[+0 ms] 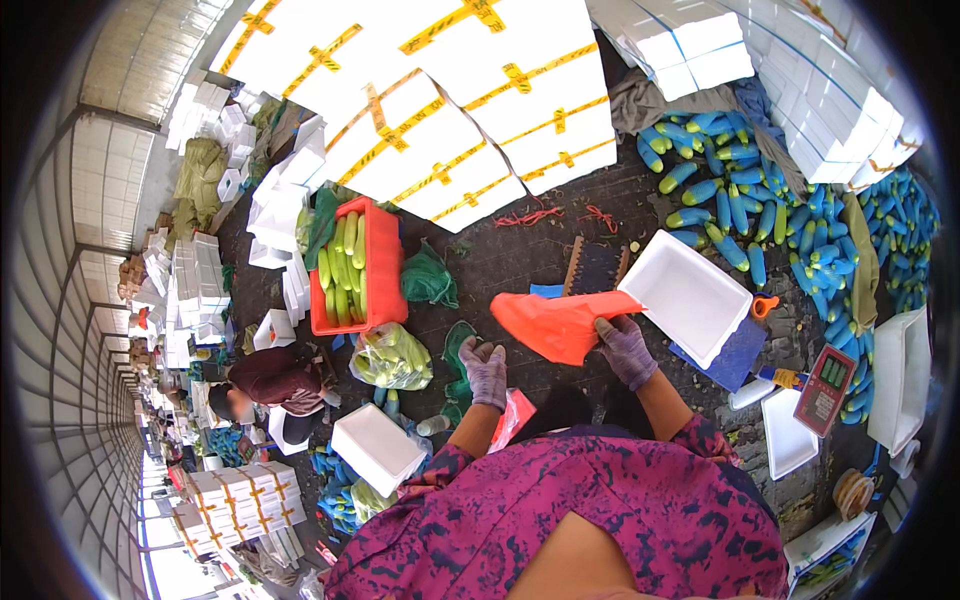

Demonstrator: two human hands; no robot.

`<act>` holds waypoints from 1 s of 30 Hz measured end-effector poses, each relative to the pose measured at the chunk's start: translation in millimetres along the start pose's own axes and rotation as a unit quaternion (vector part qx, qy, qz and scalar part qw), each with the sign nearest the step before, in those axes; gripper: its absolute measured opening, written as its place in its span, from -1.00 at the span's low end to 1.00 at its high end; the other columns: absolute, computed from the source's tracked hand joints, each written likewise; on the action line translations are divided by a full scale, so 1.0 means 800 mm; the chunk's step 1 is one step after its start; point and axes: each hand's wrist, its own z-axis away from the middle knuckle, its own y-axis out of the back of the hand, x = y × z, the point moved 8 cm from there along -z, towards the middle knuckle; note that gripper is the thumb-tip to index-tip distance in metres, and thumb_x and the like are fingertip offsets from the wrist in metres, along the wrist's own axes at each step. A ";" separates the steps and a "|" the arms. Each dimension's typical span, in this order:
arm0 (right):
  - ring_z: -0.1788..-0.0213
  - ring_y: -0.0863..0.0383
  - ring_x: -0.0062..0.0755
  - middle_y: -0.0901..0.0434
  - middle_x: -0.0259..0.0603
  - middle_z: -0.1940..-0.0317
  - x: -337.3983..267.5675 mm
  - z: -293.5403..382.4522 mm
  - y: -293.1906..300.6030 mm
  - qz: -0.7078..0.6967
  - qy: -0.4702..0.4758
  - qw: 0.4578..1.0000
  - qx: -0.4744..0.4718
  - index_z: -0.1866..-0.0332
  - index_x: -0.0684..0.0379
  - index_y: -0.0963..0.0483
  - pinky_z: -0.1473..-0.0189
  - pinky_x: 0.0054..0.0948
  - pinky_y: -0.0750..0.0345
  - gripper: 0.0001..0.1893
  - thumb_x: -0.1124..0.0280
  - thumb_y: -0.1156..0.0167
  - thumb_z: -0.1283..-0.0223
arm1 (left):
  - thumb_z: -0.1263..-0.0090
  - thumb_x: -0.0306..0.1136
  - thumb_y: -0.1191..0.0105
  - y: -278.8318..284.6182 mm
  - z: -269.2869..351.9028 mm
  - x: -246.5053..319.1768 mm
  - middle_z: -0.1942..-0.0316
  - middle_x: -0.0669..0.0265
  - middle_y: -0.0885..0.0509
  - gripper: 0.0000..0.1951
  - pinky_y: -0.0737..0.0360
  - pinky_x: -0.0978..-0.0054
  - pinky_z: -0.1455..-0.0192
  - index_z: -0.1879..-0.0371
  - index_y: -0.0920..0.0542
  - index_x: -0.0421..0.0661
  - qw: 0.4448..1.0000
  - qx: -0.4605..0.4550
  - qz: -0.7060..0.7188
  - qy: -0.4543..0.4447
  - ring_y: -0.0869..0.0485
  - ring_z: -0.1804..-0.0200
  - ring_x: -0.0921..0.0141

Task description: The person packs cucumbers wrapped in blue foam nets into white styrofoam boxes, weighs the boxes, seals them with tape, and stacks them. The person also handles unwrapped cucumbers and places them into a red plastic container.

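Observation:
My right hand [628, 352], in a purple knit glove, grips one edge of a thin red plastic bag [562, 322]. The bag spreads to the left, crumpled, towards my other hand. My left hand [484, 373], gloved alike, is raised with curled fingers a little apart and nothing visible between them. It is clear of the red bag and beside a green mesh net [459, 352]. Just beyond my right hand, an open white foam box [686, 296] rests partly over a blue board [731, 352]. Pinkish-red plastic [514, 416] lies beneath my left forearm.
Foam boxes with yellow tape [465, 120] are stacked ahead. A red crate [390, 262] holds courgettes. Blue-wrapped courgettes [742, 202] are heaped at right, near an orange tape dispenser [763, 306] and a red digital scale [825, 390]. A co-worker [281, 382] is bent over at left.

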 end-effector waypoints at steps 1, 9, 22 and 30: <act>-0.03 -0.62 -0.41 -0.58 -0.29 0.00 -0.007 -0.003 0.001 -0.011 0.016 0.999 -0.030 -0.18 0.15 -0.43 -0.08 -0.28 -0.62 -0.69 0.36 -0.14 -0.40 | -0.30 -0.58 -0.15 -0.021 0.008 0.026 0.09 0.31 -0.53 -0.39 -0.60 0.43 0.00 -0.31 -0.22 0.02 0.991 -0.003 -0.024 -0.128 -0.58 0.13 0.41; 0.15 -0.58 -0.55 -0.55 -0.38 0.14 -0.035 -0.015 0.010 -0.112 0.008 0.993 -0.018 -0.10 0.14 -0.47 0.13 -0.48 -0.56 -0.75 0.48 -0.14 -0.34 | -0.40 -0.60 -0.07 -0.222 0.071 0.061 0.03 0.31 -0.56 -0.53 -0.50 0.52 -0.19 -0.27 -0.31 -0.09 0.920 -0.385 0.023 -0.067 -0.55 0.01 0.48; 0.09 -0.62 -0.46 -0.64 -0.39 0.11 -0.072 -0.044 0.016 -0.241 0.103 0.963 0.071 -0.04 0.09 -0.51 0.04 -0.37 -0.60 -0.67 0.26 -0.36 -0.23 | -0.40 -0.50 -0.18 -0.329 0.039 0.085 0.18 0.45 -0.54 -0.64 -0.55 0.60 0.04 -0.13 -0.43 -0.09 0.811 -0.572 -0.113 -0.048 -0.54 0.13 0.56; 0.37 -0.58 -0.48 -0.55 -0.30 0.37 -0.087 0.031 0.108 -0.164 0.220 0.898 0.345 0.21 0.11 -0.50 0.25 -0.44 -0.62 -0.93 0.52 -0.13 -0.24 | -0.48 -0.38 -0.07 -0.352 -0.050 0.087 0.33 0.55 -0.44 -0.93 -0.42 0.66 0.22 0.16 -0.51 -0.04 0.847 -0.512 -0.144 0.013 -0.37 0.32 0.62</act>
